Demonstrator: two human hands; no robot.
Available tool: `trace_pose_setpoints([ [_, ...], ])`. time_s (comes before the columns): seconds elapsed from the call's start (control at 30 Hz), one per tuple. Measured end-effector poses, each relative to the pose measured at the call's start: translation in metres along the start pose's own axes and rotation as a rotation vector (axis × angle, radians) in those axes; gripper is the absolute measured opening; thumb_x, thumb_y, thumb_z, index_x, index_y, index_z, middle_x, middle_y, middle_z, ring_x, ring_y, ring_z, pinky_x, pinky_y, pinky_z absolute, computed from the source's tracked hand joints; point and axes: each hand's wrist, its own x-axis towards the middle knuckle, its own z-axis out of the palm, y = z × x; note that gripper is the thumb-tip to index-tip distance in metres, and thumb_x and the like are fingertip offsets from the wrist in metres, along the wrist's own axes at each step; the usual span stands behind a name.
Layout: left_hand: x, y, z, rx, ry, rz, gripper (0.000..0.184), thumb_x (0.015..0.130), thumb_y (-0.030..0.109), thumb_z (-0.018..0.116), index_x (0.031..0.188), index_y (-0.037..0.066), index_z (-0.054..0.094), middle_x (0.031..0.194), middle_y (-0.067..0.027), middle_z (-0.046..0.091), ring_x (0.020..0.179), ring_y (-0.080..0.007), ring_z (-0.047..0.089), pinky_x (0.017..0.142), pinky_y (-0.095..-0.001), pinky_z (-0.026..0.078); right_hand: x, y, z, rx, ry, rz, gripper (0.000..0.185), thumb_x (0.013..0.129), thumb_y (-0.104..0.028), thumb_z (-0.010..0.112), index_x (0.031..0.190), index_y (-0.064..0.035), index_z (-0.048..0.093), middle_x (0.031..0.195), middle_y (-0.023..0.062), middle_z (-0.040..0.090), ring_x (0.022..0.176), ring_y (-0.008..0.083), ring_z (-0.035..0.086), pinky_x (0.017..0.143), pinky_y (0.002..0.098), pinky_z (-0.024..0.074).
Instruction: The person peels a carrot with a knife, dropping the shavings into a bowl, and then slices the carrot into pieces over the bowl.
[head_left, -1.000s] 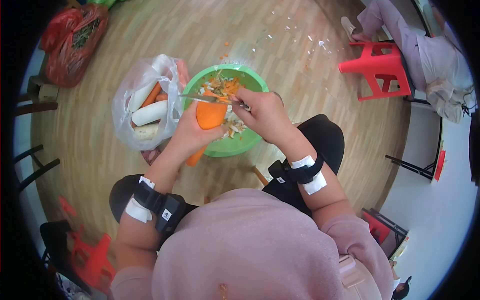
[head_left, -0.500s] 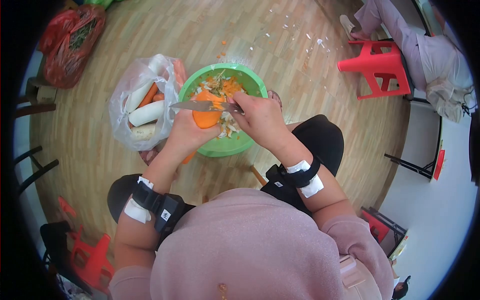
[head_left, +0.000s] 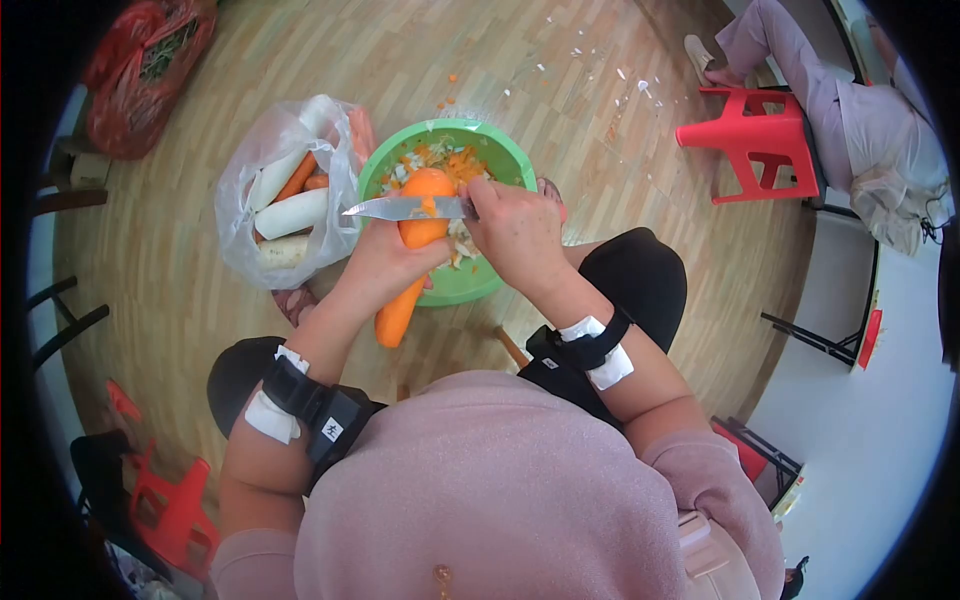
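Over a green basin (head_left: 463, 292), my left hand (head_left: 388, 262) is wrapped round a large orange carrot (head_left: 424, 232). The carrot's thick end points away from me, and its narrow end sticks out below the hand. My right hand (head_left: 517, 232) grips a knife (head_left: 390, 209) by its handle. The blade lies across the carrot, pointing left, with orange scraps on it. Orange and white peelings (head_left: 462, 163) lie in the basin under both hands.
Left of the basin stands a clear plastic bag (head_left: 234, 215) of white radishes (head_left: 291, 214) and carrots (head_left: 297, 175). A red bag (head_left: 130, 115) lies far left. Another person (head_left: 790, 50) is near a red stool (head_left: 745, 130) at right. Scraps (head_left: 643, 87) litter the floor.
The carrot has shifted in my left hand: its long lower part now shows below the hand, and its thick end is upright. The knife stays across it.
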Motion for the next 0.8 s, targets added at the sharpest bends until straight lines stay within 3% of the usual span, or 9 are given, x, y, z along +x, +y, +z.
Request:
trace_pose_setpoints([
  [0.37, -0.001, -0.004, -0.003, -0.015, 0.015, 0.002, 0.062, 0.068, 0.015, 0.067, 0.122, 0.001, 0.038, 0.094, -0.0102, 0.055, 0.066, -0.0167, 0.060, 0.053, -0.0297, 0.051, 0.006, 0.004, 0.012, -0.039, 0.090, 0.036, 0.023, 0.085, -0.024, 0.058, 0.071, -0.0096, 0.048, 0.055, 0.0047, 0.056, 0.047, 0.0254, 0.056, 0.046, 0.0391, 0.0427],
  [0.7, -0.008, -0.003, -0.003, 0.021, -0.072, 0.021, 0.063, 0.069, 0.015, 0.067, 0.123, 0.000, 0.037, 0.095, -0.0105, 0.054, 0.065, -0.0174, 0.058, 0.055, -0.0292, 0.051, 0.005, 0.024, 0.022, -0.055, -0.060, 0.209, 0.016, 0.081, -0.020, 0.061, 0.079, -0.0053, 0.055, 0.057, 0.0119, 0.058, 0.052, 0.0291, 0.060, 0.048, 0.0400, 0.0469],
  [0.8, -0.003, -0.007, -0.006, 0.050, -0.020, 0.021, 0.063, 0.069, 0.015, 0.067, 0.123, 0.000, 0.037, 0.095, -0.0109, 0.055, 0.065, -0.0172, 0.059, 0.054, -0.0297, 0.051, 0.003, 0.019, 0.015, 0.101, -0.017, 0.130, 0.016, 0.080, -0.021, 0.062, 0.081, -0.0063, 0.056, 0.058, 0.0116, 0.059, 0.053, 0.0305, 0.060, 0.049, 0.0404, 0.0474],
])
